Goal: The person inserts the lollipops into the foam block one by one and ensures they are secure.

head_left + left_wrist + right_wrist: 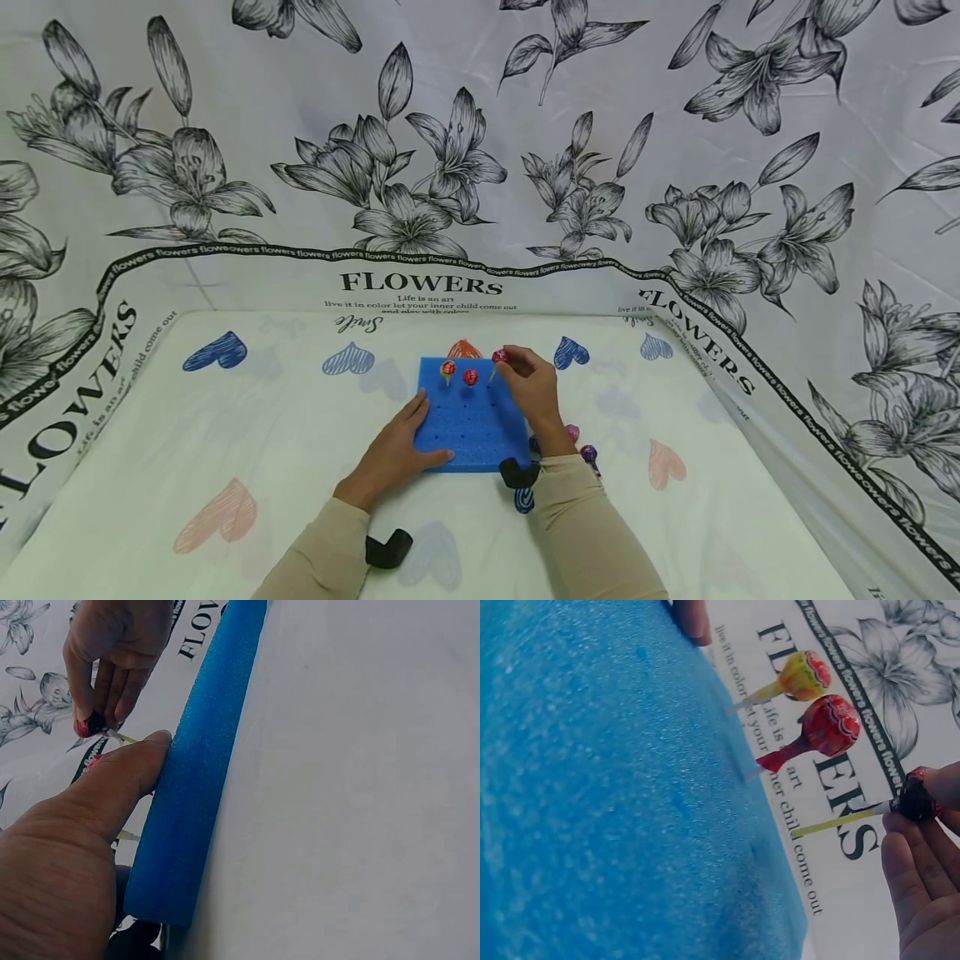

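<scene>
"From the head view, how far along is it?"

"Early, I'd judge. In the far row of the blue foam block point(472, 457) stand a yellow-and-red lollipop point(447, 367) and a red lollipop point(470, 377). A third, the held lollipop point(500, 356), is at that row's right end. The nearer holes point(465, 406) look bare, and loose lollipops point(588, 453) lie beside the right sleeve point(592, 533)."

"And the hands?"

"The right hand point(534, 393) pinches the held lollipop by its head. The left hand point(395, 454) lies unclenched at the block's left side, steadying it, I'd say."

"What does the left wrist view add?"

"The left thumb point(135, 774) touches the block's edge; that hand's other fingers are mostly hidden. Beyond, the right hand grasps the dark red head."

"And the right wrist?"

"The head sits between thumb and fingers, its yellow stick point(840, 823) pointing from the grip toward the block. Whether the tip is in a hole, I can't tell."
</scene>
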Demonstrator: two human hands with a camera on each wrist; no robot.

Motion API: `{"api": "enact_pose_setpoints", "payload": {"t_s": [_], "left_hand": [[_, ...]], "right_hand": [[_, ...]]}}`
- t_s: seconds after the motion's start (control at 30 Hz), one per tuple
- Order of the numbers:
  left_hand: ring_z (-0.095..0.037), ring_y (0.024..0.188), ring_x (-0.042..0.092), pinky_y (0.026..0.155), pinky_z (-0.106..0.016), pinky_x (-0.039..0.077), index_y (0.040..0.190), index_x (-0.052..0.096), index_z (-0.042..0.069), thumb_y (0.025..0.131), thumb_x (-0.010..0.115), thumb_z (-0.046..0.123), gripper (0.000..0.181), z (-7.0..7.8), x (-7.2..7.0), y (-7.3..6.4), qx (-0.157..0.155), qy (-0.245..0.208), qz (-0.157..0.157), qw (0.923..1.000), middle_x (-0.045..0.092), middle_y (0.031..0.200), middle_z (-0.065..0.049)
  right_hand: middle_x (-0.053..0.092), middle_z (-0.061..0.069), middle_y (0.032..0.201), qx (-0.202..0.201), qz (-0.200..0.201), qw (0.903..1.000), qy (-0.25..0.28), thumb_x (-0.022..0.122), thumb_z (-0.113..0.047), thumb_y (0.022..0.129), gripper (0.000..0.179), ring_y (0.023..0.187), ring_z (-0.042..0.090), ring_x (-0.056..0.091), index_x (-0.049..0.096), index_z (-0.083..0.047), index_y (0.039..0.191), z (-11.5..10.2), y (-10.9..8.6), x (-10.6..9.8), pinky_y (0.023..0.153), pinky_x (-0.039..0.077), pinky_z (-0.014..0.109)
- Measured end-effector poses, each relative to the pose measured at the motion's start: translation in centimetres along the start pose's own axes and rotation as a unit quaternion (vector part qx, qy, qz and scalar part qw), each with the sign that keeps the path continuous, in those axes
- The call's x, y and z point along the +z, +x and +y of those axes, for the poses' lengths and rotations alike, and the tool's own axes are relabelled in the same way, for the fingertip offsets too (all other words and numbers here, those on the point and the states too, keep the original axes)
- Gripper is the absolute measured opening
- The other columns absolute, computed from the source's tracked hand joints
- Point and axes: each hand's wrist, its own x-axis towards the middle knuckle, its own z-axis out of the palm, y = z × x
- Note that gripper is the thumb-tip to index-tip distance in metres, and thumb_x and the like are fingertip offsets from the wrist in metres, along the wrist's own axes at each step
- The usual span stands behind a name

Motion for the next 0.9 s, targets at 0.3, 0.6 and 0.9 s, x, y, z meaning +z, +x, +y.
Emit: {"api": "enact_pose_setpoints", "payload": {"t_s": [0.3, 0.6, 0.9], "left_hand": [[-0.037, 0.141, 0.021, 0.107, -0.054, 0.029, 0.152, 0.027, 0.005, 0.076, 0.076, 0.054, 0.103, -0.2, 0.2, 0.2, -0.004, 0.007, 0.000, 1.0000, 0.018, 0.159, -0.009], [-0.037, 0.141, 0.022, 0.107, -0.053, 0.029, 0.151, 0.029, 0.004, 0.075, 0.078, 0.052, 0.102, -0.1, 0.1, 0.1, 0.000, 0.002, 0.003, 1.0000, 0.019, 0.159, -0.009], [-0.037, 0.141, 0.022, 0.107, -0.053, 0.029, 0.151, 0.029, 0.004, 0.075, 0.077, 0.053, 0.102, 0.0, 0.1, 0.0, 0.001, 0.003, 0.004, 1.0000, 0.019, 0.159, -0.009]], "right_hand": [[0.070, 0.005, 0.104, 0.012, -0.009, 0.9997, -0.017, 0.069, -0.015, 0.091, 0.026, 0.096, 0.020, 0.066, 0.068, -0.007, 0.116, 1.3, 0.0, 0.3, 0.086, 0.052, 0.036], [0.070, 0.006, 0.106, 0.006, -0.023, 0.9978, -0.061, 0.069, -0.014, 0.092, 0.028, 0.096, 0.021, 0.067, 0.067, -0.003, 0.117, 1.6, -0.2, 0.6, 0.085, 0.053, 0.037], [0.069, 0.005, 0.107, 0.008, -0.028, 0.9950, -0.096, 0.068, -0.015, 0.092, 0.027, 0.093, 0.021, 0.067, 0.068, -0.006, 0.117, 2.5, -0.5, 0.7, 0.084, 0.054, 0.039]]}}
